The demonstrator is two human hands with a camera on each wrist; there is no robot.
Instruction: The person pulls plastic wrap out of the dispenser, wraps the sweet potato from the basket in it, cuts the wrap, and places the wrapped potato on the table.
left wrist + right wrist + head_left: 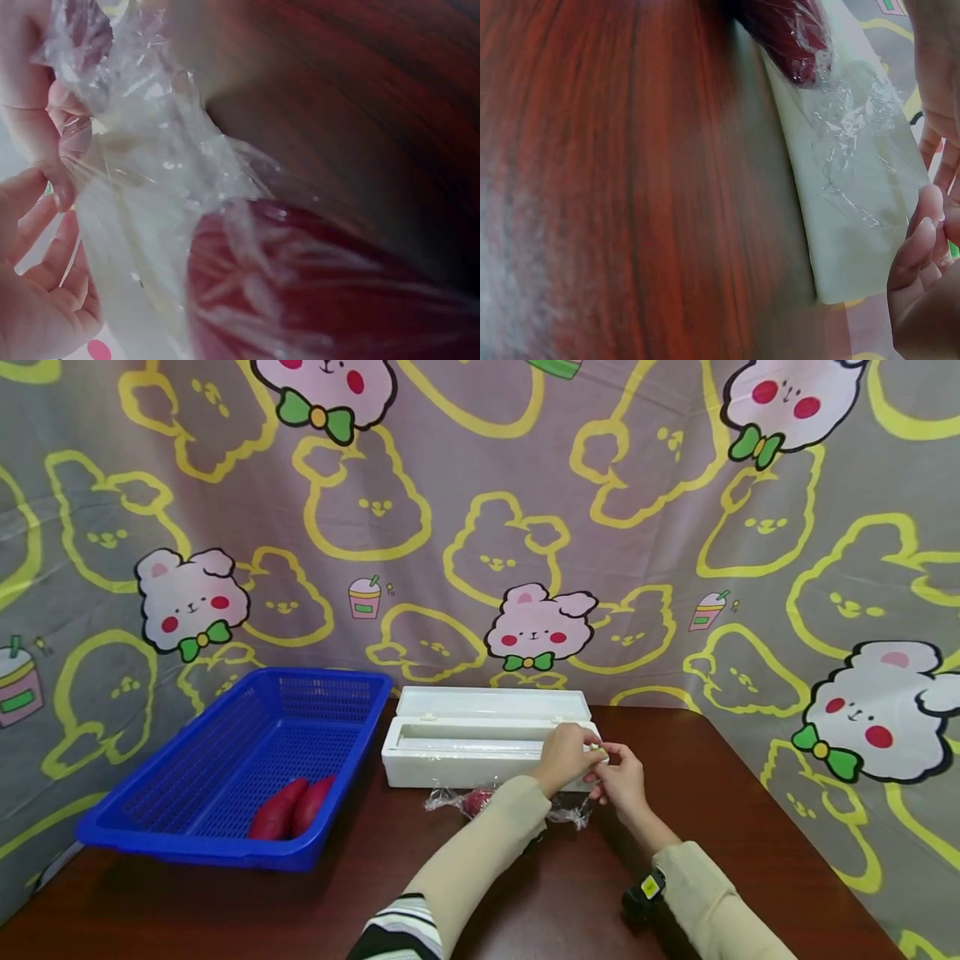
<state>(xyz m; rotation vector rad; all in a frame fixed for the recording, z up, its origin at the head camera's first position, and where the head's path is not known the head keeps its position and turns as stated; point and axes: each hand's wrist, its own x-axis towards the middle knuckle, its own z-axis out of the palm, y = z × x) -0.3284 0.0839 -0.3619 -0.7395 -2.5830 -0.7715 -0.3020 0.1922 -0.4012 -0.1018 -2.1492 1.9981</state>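
A white box [465,768] stands on the table with its lid [491,702] raised at the back and a roll of clear cling film [465,745] inside. At its right end, my left hand [564,758] and right hand [624,783] meet at the fingertips, pinching a tiny green-and-white piece [597,747]. What this piece is, I cannot tell. Before the box lies a red sweet potato [476,802] in crinkled film, partly hidden by my left forearm. In the right wrist view, loose film [847,150] spreads from its end across the box front.
A blue plastic basket [352,768] stands to the left, with two bare red sweet potatoes [277,810] in its near corner. The dark wooden table [720,777] runs back to a patterned cloth [637,568] hanging behind and beside it.
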